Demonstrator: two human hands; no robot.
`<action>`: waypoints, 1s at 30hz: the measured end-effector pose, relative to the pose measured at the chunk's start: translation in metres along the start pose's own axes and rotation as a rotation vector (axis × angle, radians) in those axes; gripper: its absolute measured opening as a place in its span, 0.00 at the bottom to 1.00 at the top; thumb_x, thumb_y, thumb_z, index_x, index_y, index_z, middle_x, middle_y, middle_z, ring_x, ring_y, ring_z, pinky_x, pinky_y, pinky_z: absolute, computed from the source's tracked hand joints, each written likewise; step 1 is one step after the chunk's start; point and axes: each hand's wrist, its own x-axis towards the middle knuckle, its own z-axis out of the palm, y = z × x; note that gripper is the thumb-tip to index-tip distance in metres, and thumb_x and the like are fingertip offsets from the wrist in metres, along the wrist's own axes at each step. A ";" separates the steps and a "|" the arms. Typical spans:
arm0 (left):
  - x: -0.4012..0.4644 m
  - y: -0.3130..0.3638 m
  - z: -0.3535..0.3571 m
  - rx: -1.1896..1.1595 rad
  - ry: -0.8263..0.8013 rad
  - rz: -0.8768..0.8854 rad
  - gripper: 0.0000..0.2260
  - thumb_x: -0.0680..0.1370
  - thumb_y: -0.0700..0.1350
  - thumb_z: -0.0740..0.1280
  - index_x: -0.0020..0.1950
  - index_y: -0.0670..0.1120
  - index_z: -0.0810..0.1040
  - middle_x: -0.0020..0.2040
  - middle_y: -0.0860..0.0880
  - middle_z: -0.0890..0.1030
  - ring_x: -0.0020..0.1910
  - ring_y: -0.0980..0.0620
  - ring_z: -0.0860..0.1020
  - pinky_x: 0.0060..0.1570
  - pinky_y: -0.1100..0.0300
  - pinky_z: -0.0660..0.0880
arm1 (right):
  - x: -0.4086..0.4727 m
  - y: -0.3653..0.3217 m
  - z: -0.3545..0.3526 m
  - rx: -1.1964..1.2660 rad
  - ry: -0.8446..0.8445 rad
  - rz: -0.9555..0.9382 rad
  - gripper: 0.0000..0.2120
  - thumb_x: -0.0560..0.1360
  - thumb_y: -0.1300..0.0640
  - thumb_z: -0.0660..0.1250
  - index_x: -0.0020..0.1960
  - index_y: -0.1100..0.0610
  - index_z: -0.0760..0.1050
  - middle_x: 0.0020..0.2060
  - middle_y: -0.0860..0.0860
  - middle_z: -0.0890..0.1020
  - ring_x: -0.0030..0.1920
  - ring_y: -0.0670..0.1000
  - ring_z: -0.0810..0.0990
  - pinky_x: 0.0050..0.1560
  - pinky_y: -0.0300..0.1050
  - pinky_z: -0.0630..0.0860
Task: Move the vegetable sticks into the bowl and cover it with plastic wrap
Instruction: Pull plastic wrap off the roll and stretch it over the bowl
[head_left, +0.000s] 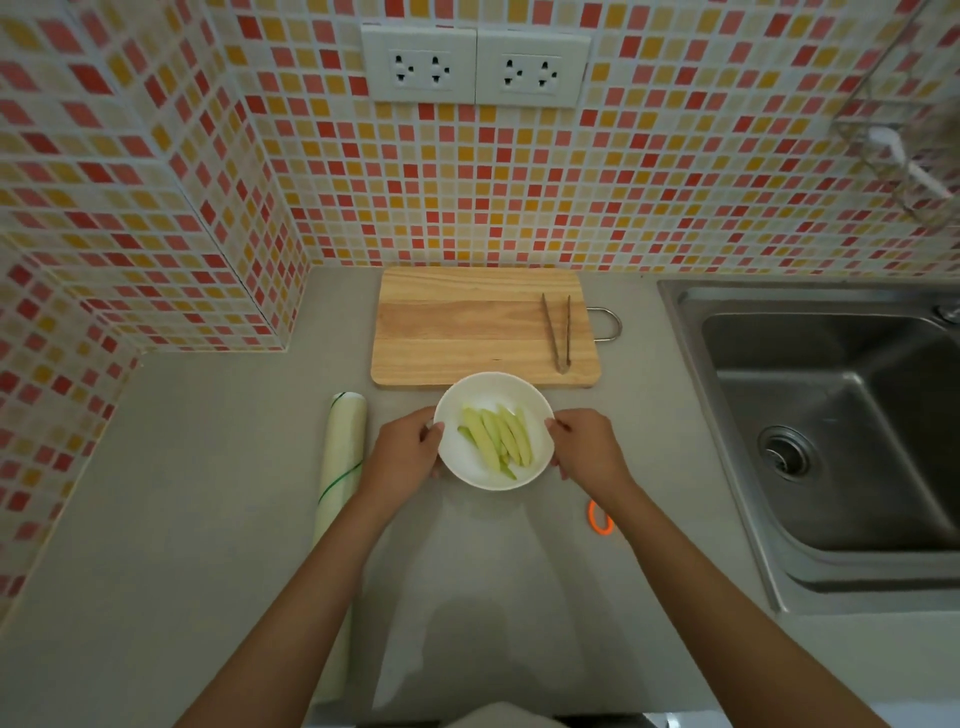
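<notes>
A white bowl (470, 470) stands on the grey counter just in front of the wooden cutting board (467, 327). Several pale green vegetable sticks (498, 436) lie inside it. My left hand (405, 452) grips the bowl's left rim and my right hand (587, 441) grips its right rim. A roll of plastic wrap (340, 467) lies lengthwise on the counter to the left of my left forearm. I cannot tell whether wrap lies over the bowl.
Metal tongs (558, 332) rest on the right side of the cutting board. An orange-handled item (600, 517) peeks out beside my right forearm. A steel sink (831, 431) fills the right. Tiled walls close the back and left.
</notes>
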 end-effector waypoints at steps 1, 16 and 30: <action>-0.007 0.001 0.000 -0.008 -0.002 0.000 0.11 0.80 0.41 0.58 0.54 0.47 0.80 0.31 0.48 0.80 0.25 0.54 0.77 0.38 0.57 0.77 | -0.006 0.003 0.000 0.013 -0.002 -0.004 0.16 0.78 0.64 0.58 0.35 0.70 0.75 0.32 0.67 0.79 0.20 0.49 0.73 0.29 0.47 0.74; -0.066 -0.012 0.008 0.060 -0.008 -0.029 0.12 0.81 0.40 0.58 0.57 0.44 0.80 0.35 0.42 0.80 0.30 0.47 0.77 0.42 0.52 0.78 | -0.064 0.033 0.024 0.076 -0.016 0.013 0.15 0.78 0.63 0.58 0.34 0.65 0.73 0.27 0.58 0.77 0.15 0.43 0.71 0.22 0.40 0.70; -0.072 -0.015 -0.003 0.182 0.240 -0.129 0.16 0.80 0.52 0.61 0.62 0.44 0.76 0.44 0.45 0.81 0.44 0.46 0.79 0.46 0.55 0.73 | -0.071 0.035 0.018 0.088 -0.004 0.013 0.13 0.79 0.54 0.62 0.45 0.62 0.81 0.26 0.56 0.78 0.17 0.46 0.71 0.22 0.40 0.71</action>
